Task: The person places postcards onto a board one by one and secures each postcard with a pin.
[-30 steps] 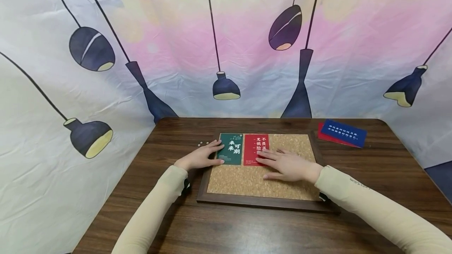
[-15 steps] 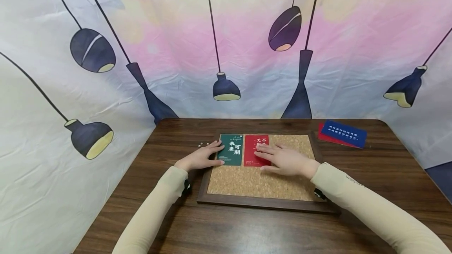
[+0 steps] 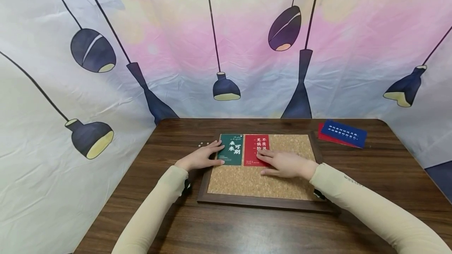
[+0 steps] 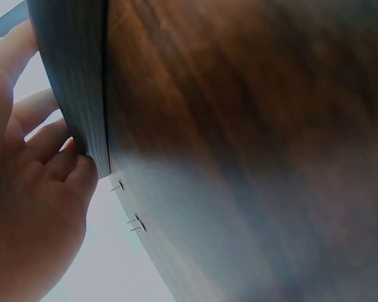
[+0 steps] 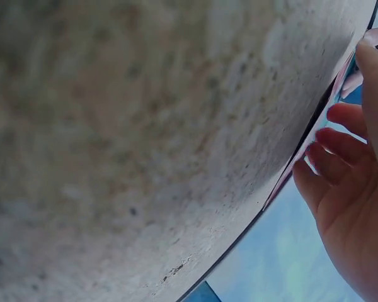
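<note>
A cork board [image 3: 243, 183] with a dark wooden frame lies on the table. On its upper left is a green card [image 3: 231, 156] with white writing, a small pale pin at its top right corner. Beside it to the right lies a red card [image 3: 249, 152] with white writing. My left hand [image 3: 199, 158] rests across the frame's left side, its thumb and fingertips touching the green card. My right hand [image 3: 287, 164] lies over the cork, its fingers on the red card's right part and hiding some of the writing. The thumb is lower, on the cork.
Several small pushpins [image 4: 136, 223] lie on the dark wooden table [image 3: 226, 230] beyond the left hand. Right of the board a blue card [image 3: 344, 132] overlaps another red card [image 3: 325, 139]. A cloth printed with lamps [image 3: 226, 89] hangs behind the table.
My right hand moved slightly up and left over the red card, then its fingers shifted a little down and drew closer together. My left hand stays in place on the green card.
</note>
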`<control>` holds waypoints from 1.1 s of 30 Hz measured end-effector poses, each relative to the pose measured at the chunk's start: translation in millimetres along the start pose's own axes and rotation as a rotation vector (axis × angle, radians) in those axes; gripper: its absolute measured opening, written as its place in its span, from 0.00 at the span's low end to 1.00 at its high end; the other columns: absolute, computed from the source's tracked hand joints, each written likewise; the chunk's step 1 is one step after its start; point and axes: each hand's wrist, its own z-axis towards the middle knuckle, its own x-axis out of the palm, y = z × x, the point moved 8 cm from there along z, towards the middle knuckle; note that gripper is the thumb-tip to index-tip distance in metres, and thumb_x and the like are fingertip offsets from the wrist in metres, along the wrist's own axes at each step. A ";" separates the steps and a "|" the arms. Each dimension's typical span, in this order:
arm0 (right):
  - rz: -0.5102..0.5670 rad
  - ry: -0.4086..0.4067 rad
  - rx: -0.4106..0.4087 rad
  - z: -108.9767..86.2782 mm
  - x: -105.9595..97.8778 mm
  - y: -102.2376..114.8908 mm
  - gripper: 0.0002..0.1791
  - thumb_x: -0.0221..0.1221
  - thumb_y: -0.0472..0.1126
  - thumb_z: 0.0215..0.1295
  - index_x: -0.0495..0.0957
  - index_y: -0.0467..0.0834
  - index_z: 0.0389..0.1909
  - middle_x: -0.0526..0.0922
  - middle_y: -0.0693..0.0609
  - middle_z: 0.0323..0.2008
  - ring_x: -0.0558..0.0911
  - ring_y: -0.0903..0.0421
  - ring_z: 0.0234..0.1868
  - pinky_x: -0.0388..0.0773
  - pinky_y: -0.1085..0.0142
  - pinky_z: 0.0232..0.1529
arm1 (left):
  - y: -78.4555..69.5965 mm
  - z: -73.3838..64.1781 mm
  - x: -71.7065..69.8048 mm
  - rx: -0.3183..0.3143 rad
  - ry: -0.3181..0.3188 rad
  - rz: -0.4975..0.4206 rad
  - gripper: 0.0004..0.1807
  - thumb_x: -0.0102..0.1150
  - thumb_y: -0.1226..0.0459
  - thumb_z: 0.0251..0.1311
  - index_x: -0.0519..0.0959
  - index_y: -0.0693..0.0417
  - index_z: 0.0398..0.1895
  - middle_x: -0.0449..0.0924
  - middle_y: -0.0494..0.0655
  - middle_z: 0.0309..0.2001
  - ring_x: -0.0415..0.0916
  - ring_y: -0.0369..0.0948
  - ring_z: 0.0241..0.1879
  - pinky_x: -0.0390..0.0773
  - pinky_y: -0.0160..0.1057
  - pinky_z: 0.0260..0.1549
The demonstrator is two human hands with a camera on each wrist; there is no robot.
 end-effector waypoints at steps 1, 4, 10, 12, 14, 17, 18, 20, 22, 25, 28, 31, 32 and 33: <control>0.000 0.007 0.004 -0.2 0.6 0.2 0.39 0.53 0.64 0.73 0.66 0.43 0.74 0.64 0.43 0.74 0.69 0.42 0.71 0.71 0.49 0.65 | 0.4 0.0 0.1 -0.002 -0.001 0.000 0.42 0.58 0.43 0.68 0.58 0.50 0.79 0.42 0.48 0.81 0.38 0.47 0.79 0.51 0.58 0.73; -0.006 0.017 0.005 -0.3 0.9 1.3 0.39 0.54 0.63 0.73 0.67 0.42 0.74 0.65 0.42 0.73 0.70 0.42 0.70 0.71 0.49 0.65 | 1.2 0.0 0.0 -0.006 -0.003 0.002 0.43 0.58 0.42 0.68 0.58 0.50 0.79 0.43 0.48 0.81 0.38 0.47 0.79 0.52 0.58 0.72; 0.000 0.021 0.000 -0.4 -0.5 3.2 0.38 0.54 0.62 0.73 0.67 0.41 0.74 0.65 0.42 0.73 0.70 0.42 0.70 0.71 0.49 0.65 | 0.4 -0.5 -0.5 -0.007 -0.003 0.005 0.43 0.58 0.42 0.68 0.58 0.50 0.79 0.43 0.48 0.81 0.38 0.48 0.79 0.52 0.58 0.73; 0.006 0.023 0.004 -0.6 -0.6 2.9 0.38 0.54 0.62 0.73 0.67 0.41 0.74 0.65 0.42 0.73 0.70 0.41 0.70 0.71 0.49 0.65 | 0.0 -0.4 -0.4 -0.005 -0.002 0.003 0.43 0.58 0.43 0.68 0.58 0.50 0.79 0.43 0.49 0.81 0.38 0.48 0.79 0.52 0.58 0.73; 0.014 0.023 0.007 -1.0 -0.9 2.6 0.38 0.55 0.62 0.73 0.67 0.41 0.74 0.65 0.41 0.73 0.69 0.41 0.70 0.71 0.48 0.65 | -0.2 -0.3 -0.2 -0.003 -0.001 0.001 0.42 0.58 0.43 0.68 0.58 0.50 0.79 0.43 0.49 0.81 0.38 0.48 0.79 0.52 0.58 0.72; 0.026 0.020 0.010 -1.5 -1.4 2.4 0.38 0.55 0.62 0.73 0.67 0.41 0.74 0.65 0.41 0.73 0.69 0.39 0.70 0.70 0.47 0.65 | -0.3 -0.4 -0.2 0.000 0.001 0.000 0.42 0.58 0.43 0.69 0.58 0.50 0.79 0.42 0.49 0.81 0.38 0.48 0.80 0.52 0.58 0.72; 0.030 0.019 0.009 -1.6 -1.3 2.4 0.38 0.55 0.61 0.73 0.67 0.41 0.74 0.65 0.41 0.73 0.69 0.39 0.70 0.70 0.46 0.65 | -0.1 -0.6 -0.1 -0.001 0.002 0.000 0.42 0.58 0.43 0.68 0.58 0.50 0.79 0.42 0.48 0.81 0.38 0.48 0.80 0.52 0.58 0.72; 0.034 0.020 0.010 -2.3 -0.8 1.8 0.38 0.54 0.61 0.73 0.67 0.41 0.74 0.65 0.41 0.74 0.69 0.39 0.70 0.70 0.47 0.65 | 0.0 -0.3 0.4 -0.004 0.005 0.001 0.43 0.58 0.42 0.68 0.57 0.49 0.79 0.42 0.48 0.81 0.38 0.47 0.80 0.52 0.57 0.72; 0.041 0.018 0.008 -2.8 -0.2 1.0 0.38 0.54 0.61 0.73 0.67 0.41 0.74 0.64 0.41 0.74 0.69 0.40 0.70 0.70 0.47 0.66 | 0.0 -0.2 0.6 -0.006 0.005 0.004 0.43 0.58 0.42 0.68 0.57 0.49 0.79 0.42 0.48 0.81 0.38 0.48 0.79 0.53 0.58 0.72; 0.054 0.018 0.008 -3.0 0.6 -0.2 0.38 0.55 0.61 0.73 0.66 0.41 0.74 0.64 0.42 0.74 0.68 0.41 0.71 0.70 0.48 0.66 | 0.3 0.3 0.3 -0.007 0.003 0.010 0.43 0.58 0.42 0.68 0.58 0.49 0.79 0.43 0.49 0.81 0.39 0.49 0.79 0.53 0.59 0.72; 0.054 0.020 0.009 -2.5 2.1 -1.9 0.38 0.55 0.61 0.74 0.66 0.41 0.74 0.64 0.42 0.74 0.68 0.41 0.71 0.69 0.48 0.67 | -0.4 1.0 -0.4 -0.006 0.004 0.013 0.42 0.59 0.43 0.68 0.58 0.50 0.79 0.43 0.48 0.81 0.39 0.48 0.79 0.49 0.61 0.72; 0.047 0.025 0.009 -1.7 3.6 -2.9 0.38 0.54 0.61 0.74 0.65 0.41 0.75 0.63 0.42 0.75 0.67 0.43 0.72 0.68 0.49 0.68 | -1.1 1.3 -1.1 -0.012 0.009 0.017 0.42 0.59 0.43 0.68 0.59 0.49 0.79 0.44 0.48 0.81 0.38 0.48 0.79 0.45 0.63 0.72; 0.045 0.025 0.007 -1.3 4.0 -3.0 0.38 0.54 0.61 0.74 0.65 0.41 0.75 0.63 0.42 0.75 0.67 0.43 0.72 0.67 0.49 0.68 | -1.2 1.4 -1.2 -0.014 0.011 0.018 0.42 0.59 0.43 0.68 0.58 0.49 0.79 0.43 0.47 0.81 0.38 0.48 0.79 0.44 0.64 0.72; 0.045 0.025 0.006 -1.1 3.9 -2.7 0.38 0.54 0.61 0.74 0.65 0.41 0.75 0.63 0.42 0.75 0.67 0.43 0.72 0.67 0.49 0.68 | -1.2 1.4 -1.5 -0.015 0.011 0.018 0.42 0.59 0.43 0.68 0.59 0.49 0.79 0.44 0.47 0.81 0.39 0.48 0.79 0.43 0.65 0.72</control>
